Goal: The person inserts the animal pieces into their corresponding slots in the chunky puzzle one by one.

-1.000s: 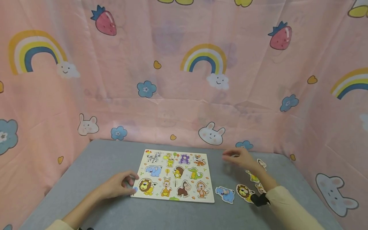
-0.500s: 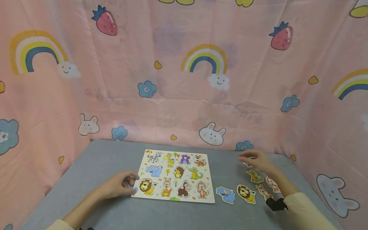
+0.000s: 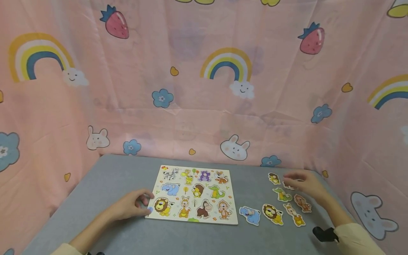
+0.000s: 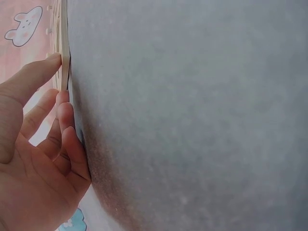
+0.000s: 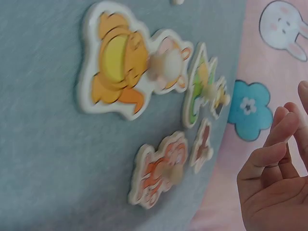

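Observation:
My left hand (image 3: pixel 130 204) holds the puzzle board (image 3: pixel 194 193) at its near left corner, thumb and forefinger on the edge. In the left wrist view, the thumb and fingertips meet the board's edge (image 4: pixel 64 45). My right hand (image 3: pixel 302 182) is over the table at the right, near the partly hidden horse piece (image 3: pixel 288 186). In the right wrist view, its bent fingers are empty and apart from the horse piece (image 5: pixel 202 147). Close by lie the hedgehog piece (image 3: pixel 273 178), crocodile piece (image 3: pixel 282 194) and monkey piece (image 3: pixel 302 203).
Between the board and the right edge lie the elephant piece (image 3: pixel 250 215), lion piece (image 3: pixel 272 214) and kangaroo piece (image 3: pixel 294 214). Pale knobs (image 5: pixel 172 65) stick up from the pieces. A pink patterned curtain (image 3: pixel 197 117) surrounds the grey tabletop (image 3: pixel 178 239).
My right hand has moved rightward, away from the board and past the hedgehog piece, uncovering the hedgehog, crocodile, kangaroo and monkey pieces. My left hand stays at the board's corner.

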The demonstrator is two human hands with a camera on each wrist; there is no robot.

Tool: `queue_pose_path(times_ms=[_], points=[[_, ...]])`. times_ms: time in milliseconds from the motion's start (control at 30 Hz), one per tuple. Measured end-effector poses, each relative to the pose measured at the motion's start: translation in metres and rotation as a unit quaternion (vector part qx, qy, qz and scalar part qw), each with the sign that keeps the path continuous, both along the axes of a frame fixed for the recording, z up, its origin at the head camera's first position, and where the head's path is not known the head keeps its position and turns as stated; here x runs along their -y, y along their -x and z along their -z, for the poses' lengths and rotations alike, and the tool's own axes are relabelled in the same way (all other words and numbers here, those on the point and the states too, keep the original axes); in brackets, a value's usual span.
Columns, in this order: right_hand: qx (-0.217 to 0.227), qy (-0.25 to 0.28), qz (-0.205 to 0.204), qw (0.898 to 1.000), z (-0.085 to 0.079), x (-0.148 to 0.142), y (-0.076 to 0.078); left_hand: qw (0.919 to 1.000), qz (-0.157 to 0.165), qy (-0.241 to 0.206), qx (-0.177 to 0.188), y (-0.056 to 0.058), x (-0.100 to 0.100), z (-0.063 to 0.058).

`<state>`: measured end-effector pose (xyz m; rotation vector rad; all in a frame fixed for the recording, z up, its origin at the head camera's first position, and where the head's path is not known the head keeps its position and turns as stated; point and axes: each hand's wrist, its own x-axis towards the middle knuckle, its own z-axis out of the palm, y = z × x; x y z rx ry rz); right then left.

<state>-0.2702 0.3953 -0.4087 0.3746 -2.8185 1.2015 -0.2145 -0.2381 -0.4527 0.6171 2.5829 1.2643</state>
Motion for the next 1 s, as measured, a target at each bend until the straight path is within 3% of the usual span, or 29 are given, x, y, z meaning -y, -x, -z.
queue_pose_path(times_ms=[167,767,1000], points=[[-0.006,0.001,-0.004,1.0,0.005,-0.008,-0.001,1.0,0.0,0.005,-0.006,0.0,0.0,0.0],[0.04,-0.016,-0.002,0.999,0.013,-0.015,-0.009,1.0,-0.002,0.002,0.006,-0.001,0.0,-0.002],[0.03,0.01,-0.042,0.999,0.018,-0.009,-0.02,1.0,0.005,0.0,0.0,0.001,0.001,-0.001]])
